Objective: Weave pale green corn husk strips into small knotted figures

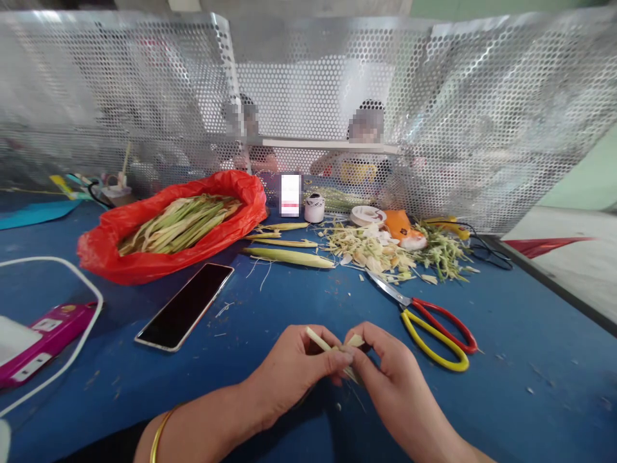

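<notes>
The fingertips of the left hand point(299, 370) and right hand point(388, 376) pinch one pale leaf strip point(318, 339) between them, low over the blue table point(530, 334). One pair of scissors point(436, 328) lies just to the right and one phone point(184, 306) to the left. Farther off lie three or four loose stalks point(289, 257), one heap of trimmings point(376, 247), and one red bag point(144, 263) filled with many more stalks.

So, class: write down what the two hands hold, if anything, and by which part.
A pale plant strip, pinched by both hands: the left hand grips it mid-length, leaving one end free, and the right hand grips its other end.
</notes>
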A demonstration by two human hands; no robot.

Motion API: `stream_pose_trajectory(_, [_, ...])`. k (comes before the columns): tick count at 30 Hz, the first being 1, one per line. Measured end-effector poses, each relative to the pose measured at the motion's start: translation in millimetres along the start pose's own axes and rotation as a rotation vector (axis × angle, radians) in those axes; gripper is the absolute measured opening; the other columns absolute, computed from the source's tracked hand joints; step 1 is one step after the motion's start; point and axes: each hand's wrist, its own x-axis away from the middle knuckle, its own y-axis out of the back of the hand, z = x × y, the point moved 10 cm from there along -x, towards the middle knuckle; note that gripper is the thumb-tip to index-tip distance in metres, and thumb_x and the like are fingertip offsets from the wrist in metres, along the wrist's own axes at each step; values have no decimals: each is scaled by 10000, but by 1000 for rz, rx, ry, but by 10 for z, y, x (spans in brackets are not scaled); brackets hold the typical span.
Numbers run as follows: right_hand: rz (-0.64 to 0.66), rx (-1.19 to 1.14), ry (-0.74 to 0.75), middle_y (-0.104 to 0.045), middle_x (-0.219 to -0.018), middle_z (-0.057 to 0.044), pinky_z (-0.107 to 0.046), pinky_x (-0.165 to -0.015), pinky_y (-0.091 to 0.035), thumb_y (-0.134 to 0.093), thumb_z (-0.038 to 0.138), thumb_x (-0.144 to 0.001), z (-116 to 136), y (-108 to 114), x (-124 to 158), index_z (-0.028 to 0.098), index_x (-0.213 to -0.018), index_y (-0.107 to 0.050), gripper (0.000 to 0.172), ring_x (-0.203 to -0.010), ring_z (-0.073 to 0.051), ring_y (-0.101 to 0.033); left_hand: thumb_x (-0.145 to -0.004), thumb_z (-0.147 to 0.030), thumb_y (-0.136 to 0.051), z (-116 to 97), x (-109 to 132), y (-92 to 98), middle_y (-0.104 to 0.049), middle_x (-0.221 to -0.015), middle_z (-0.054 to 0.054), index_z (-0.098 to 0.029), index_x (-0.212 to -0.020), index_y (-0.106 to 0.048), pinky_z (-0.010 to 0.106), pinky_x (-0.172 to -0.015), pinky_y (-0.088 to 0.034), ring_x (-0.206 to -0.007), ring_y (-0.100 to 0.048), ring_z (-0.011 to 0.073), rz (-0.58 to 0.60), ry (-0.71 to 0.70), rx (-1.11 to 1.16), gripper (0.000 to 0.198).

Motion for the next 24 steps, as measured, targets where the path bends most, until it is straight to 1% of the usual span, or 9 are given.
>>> stream_pose_trajectory(2, [32, -90, -48, -611, -637, -6, -228, -570, -387, -549, 350, -867, -30, -49, 1, 188, -660, -578, 264, -623, -145, -527, -694, -437, -758, -7, 4, -7, -641, -631, 11, -128, -735, -673, 238, -654, -435, -613, -563, 118, 5, -14, -9, 323])
stream_pose_trajectory(4, [55, -230, -137, -594, -597, 2, -223, -529, -371, -585, 395, -834, -89, -90, 5, 184, -650, -570, 280, -572, -134, -496, -695, -452, -756, -26, 15, -23, -648, -642, 15, -131, -730, -667, 238, -674, -439, -638, -580, 124, 18, -26, 15, 335])
stream_pose_trajectory(6, [49, -343, -203, -571, -568, 12, -221, -512, -364, -631, 426, -789, -130, -96, 7, 183, -636, -556, 297, -542, -124, -466, -701, -462, -748, -37, 26, -41, -667, -673, 33, -128, -731, -666, 252, -701, -451, -664, -606, 139, 30, -24, 69, 346])
stream_pose_trajectory(7, [34, -369, -213, -560, -561, 17, -220, -515, -364, -652, 432, -769, -137, -82, 4, 182, -633, -556, 300, -541, -121, -458, -706, -462, -741, -35, 30, -49, -676, -690, 44, -123, -732, -668, 263, -711, -456, -671, -619, 148, 35, -17, 100, 348])
stream_pose_trajectory(12, [-36, -310, -183, -533, -585, 20, -225, -551, -372, -684, 460, -730, -136, 3, -11, 174, -634, -581, 319, -585, -125, -448, -727, -399, -724, 34, 25, -48, -685, -746, 81, -94, -758, -686, 304, -725, -478, -667, -642, 164, 29, 31, 209, 309])
stream_pose_trajectory(15, [-55, -257, -163, -531, -582, 20, -227, -525, -358, -668, 477, -744, -125, 12, -5, 178, -647, -581, 326, -567, -125, -437, -698, -342, -752, 62, 20, -25, -681, -746, 63, -112, -822, -667, 327, -729, -490, -661, -643, 167, 7, 50, 270, 274])
stream_pose_trajectory(18, [-42, -232, -157, -546, -570, 16, -230, -501, -347, -640, 469, -772, -109, -11, -4, 182, -660, -574, 315, -543, -127, -440, -665, -265, -773, 53, 26, -8, -670, -717, 28, -145, -836, -615, 329, -748, -483, -675, -650, 171, -17, 53, 302, 262])
stream_pose_trajectory(22, [-12, -279, -156, -566, -552, 16, -228, -508, -360, -626, 428, -800, -92, -43, -14, 184, -657, -563, 290, -534, -125, -460, -692, -225, -740, -23, 37, -50, -661, -743, 25, -157, -804, -579, 333, -773, -482, -716, -624, 162, 24, -1, 306, 208])
stream_pose_trajectory(24, [13, -332, -188, -578, -548, 15, -224, -502, -361, -634, 424, -801, -111, -76, -9, 182, -650, -561, 294, -521, -120, -458, -715, -199, -707, -33, 40, -63, -649, -738, 17, -163, -806, -571, 321, -769, -472, -720, -606, 154, 40, -9, 281, 167])
